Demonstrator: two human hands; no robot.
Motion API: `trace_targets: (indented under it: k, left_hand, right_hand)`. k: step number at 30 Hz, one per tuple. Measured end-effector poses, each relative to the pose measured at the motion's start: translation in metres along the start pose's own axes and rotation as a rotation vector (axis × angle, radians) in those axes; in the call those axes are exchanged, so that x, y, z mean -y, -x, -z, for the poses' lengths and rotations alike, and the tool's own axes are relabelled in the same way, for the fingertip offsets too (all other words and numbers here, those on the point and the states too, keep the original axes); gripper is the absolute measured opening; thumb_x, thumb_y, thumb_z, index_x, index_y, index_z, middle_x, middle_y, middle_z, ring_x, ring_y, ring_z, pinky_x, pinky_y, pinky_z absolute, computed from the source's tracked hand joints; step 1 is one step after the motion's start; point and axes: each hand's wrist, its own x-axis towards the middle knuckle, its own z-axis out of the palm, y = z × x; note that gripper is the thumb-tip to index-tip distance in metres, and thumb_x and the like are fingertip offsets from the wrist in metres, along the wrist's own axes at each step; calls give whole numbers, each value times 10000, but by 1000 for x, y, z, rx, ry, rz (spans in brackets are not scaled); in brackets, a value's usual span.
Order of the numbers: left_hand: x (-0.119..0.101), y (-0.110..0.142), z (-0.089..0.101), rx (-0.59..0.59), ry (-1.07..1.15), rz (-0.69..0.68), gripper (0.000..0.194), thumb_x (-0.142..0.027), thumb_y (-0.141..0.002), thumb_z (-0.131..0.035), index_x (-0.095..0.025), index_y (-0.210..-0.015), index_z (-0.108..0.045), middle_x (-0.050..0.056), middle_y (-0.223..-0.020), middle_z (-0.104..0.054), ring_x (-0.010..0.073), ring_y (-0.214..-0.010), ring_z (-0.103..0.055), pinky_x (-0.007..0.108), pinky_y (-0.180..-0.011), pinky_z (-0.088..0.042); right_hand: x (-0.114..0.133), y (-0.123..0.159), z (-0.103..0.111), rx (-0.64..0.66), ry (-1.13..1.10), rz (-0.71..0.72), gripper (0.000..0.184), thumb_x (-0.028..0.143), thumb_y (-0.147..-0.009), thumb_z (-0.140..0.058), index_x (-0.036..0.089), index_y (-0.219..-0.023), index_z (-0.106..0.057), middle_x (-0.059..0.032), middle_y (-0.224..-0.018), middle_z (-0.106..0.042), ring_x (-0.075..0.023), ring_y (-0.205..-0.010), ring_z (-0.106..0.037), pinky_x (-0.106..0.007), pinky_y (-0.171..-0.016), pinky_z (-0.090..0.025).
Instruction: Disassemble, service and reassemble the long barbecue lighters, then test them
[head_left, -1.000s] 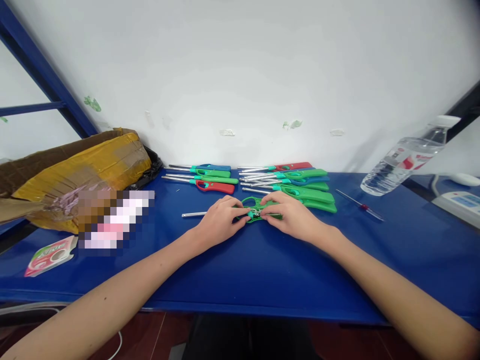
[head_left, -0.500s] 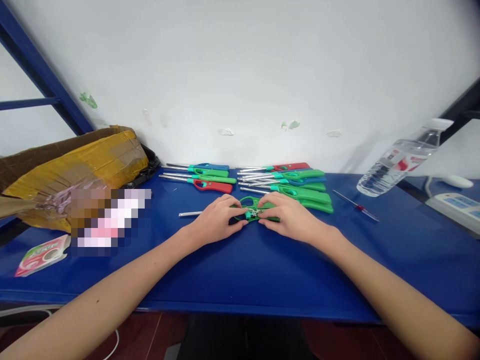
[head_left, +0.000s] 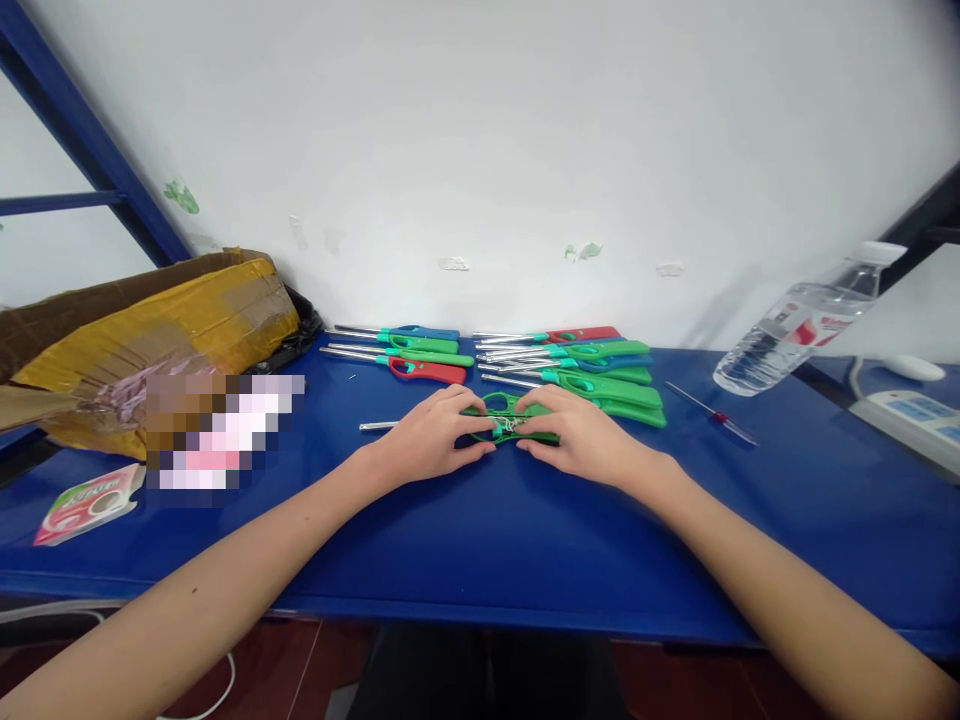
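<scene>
On the blue table (head_left: 480,540) lies a green stick lighter (head_left: 510,420) with its metal tube (head_left: 377,427) pointing left. My left hand (head_left: 431,440) pinches its left part, fingers closed on it. My right hand (head_left: 577,435) presses on its right part, fingers curled over the handle. Small metal parts show between my thumbs. Behind my hands lie several more lighters: one group (head_left: 409,356) at the left, another group (head_left: 592,370) at the right, in green, blue and red.
A taped cardboard box (head_left: 142,340) sits at the left, with a small red and green packet (head_left: 86,500) in front of it. A red-handled thin screwdriver (head_left: 712,412), a tilted water bottle (head_left: 802,325) and a power strip (head_left: 907,415) are at the right.
My hands have stayed on the green lighter with only slight finger shifts. The view has moved a little.
</scene>
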Motion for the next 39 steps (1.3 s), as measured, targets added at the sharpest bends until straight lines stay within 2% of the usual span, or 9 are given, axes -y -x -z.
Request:
trace_targets:
  k: [6, 12, 16, 23, 33, 39]
  left_hand:
    - [-3, 0, -2, -3, 23, 9, 244, -345, -951, -552, -210, -1089, -701, 94, -1074, -616, 228, -1030, -547, 373, -932, -463]
    - [1, 0, -1, -38, 48, 53, 289, -337, -913, -605, -162, -1141, -635, 101, -1083, -627, 236, -1041, -552, 376, -932, -471]
    - [9, 0, 4, -35, -19, 63, 270, -371, -892, -635, -173, -1072, -672, 100, -1103, -621, 253, -1064, -548, 397, -947, -459]
    - [13, 2, 9, -11, -57, 35, 233, -376, -907, -618, -197, -1005, -731, 97, -1080, -625, 254, -1053, -549, 421, -954, -460]
    - [13, 1, 6, 26, 96, 135, 207, -346, -875, -669, -174, -990, -671, 86, -1062, -632, 236, -1039, -565, 382, -930, -479]
    - [14, 2, 5, 17, 89, 140, 202, -361, -861, -686, -181, -952, -703, 88, -1086, -626, 237, -1042, -571, 371, -928, -476]
  right_hand:
    - [2, -2, 1, -23, 5, 6, 170, 249, -884, -622, 181, -999, -727, -111, -1095, -655, -256, -1002, -618, -434, -902, -510]
    - [1, 0, -4, -10, -10, -4, 236, 268, -904, -597, 187, -1103, -695, -116, -1153, -639, -262, -1045, -608, -433, -913, -510]
    - [1, 0, -5, -3, -18, -22, 249, 289, -929, -557, 190, -1125, -674, -116, -1175, -630, -262, -1052, -604, -448, -928, -503]
    - [5, -1, -10, 11, -15, -34, 394, 328, -934, -544, 166, -1292, -572, -149, -1251, -590, -294, -1140, -552, -473, -953, -491]
    - [4, -1, -16, 26, -88, -87, 354, 316, -942, -530, 218, -1274, -606, -135, -1224, -601, -282, -1146, -559, -474, -964, -487]
    - [6, -2, -11, 29, 2, -46, 305, 303, -958, -498, 213, -1184, -682, -134, -1242, -600, -285, -1160, -559, -470, -980, -476]
